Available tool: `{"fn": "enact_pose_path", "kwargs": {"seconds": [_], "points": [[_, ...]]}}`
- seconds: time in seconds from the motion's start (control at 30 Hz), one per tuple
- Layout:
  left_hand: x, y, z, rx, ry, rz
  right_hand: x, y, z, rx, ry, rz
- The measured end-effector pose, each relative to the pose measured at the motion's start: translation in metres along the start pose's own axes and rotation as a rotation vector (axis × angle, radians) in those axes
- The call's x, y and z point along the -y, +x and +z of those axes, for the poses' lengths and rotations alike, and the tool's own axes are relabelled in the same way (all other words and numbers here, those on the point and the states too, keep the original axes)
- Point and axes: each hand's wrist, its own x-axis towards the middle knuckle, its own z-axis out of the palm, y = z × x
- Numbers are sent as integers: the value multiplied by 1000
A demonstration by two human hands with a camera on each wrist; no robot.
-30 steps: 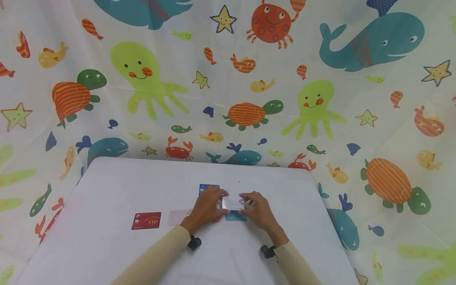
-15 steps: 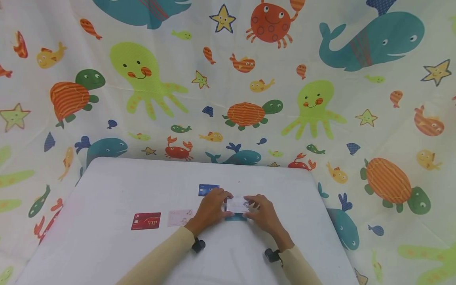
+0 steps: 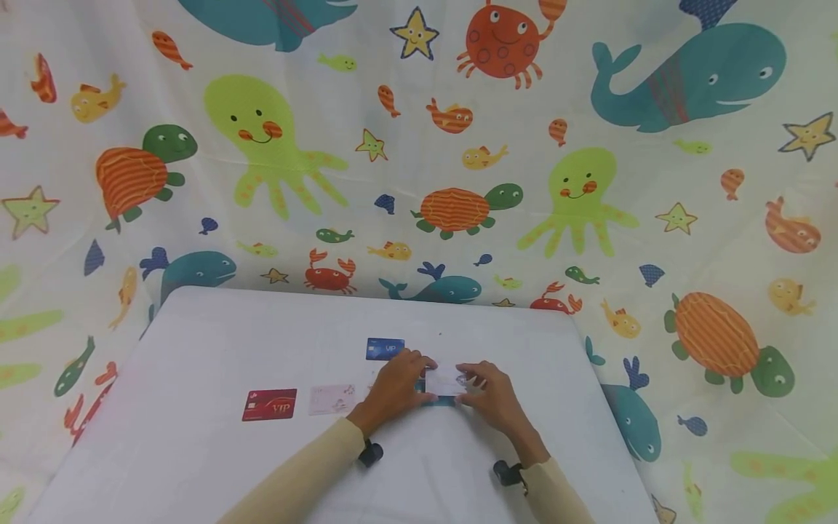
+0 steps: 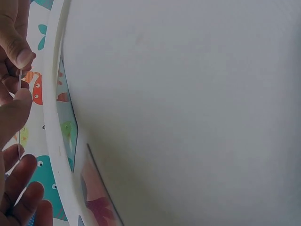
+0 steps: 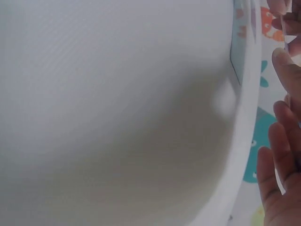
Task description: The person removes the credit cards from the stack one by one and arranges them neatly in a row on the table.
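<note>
A pale, whitish card [image 3: 445, 380] is held between my two hands in the head view. My left hand [image 3: 393, 386] pinches its left side, thumb at the near edge and fingers at the far edge. On the opposite side, my right hand [image 3: 494, 397] grips it the same way. Both wrist views show the card [image 4: 19, 82] edge-on between the fingertips, raised off the table. Below it in the head view lies a teal card [image 3: 445, 401], partly covered by the held one. Just beyond my left hand is a blue VIP card [image 3: 385, 348].
On the white table [image 3: 196, 466], a red VIP card [image 3: 269, 405] lies at the left, with a pale pink card [image 3: 331, 400] to its right. My left hand hides most of another card beside the pink one. A sea-animal curtain [image 3: 393, 160] hangs behind the table.
Both hands have shifted a little to the right and nearer with the whitish card. The blue VIP card shows more fully now. The cards on the table stay put.
</note>
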Motion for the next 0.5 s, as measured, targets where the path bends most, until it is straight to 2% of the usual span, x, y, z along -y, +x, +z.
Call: {"fn": "enact_pose_path", "kwargs": {"seconds": [0.2, 0.5], "points": [[-4, 0, 2, 37, 38, 24, -4, -4, -5, 0, 10, 31], [-11, 0, 3, 70, 19, -3, -13, -9, -9, -10, 6, 48]]}}
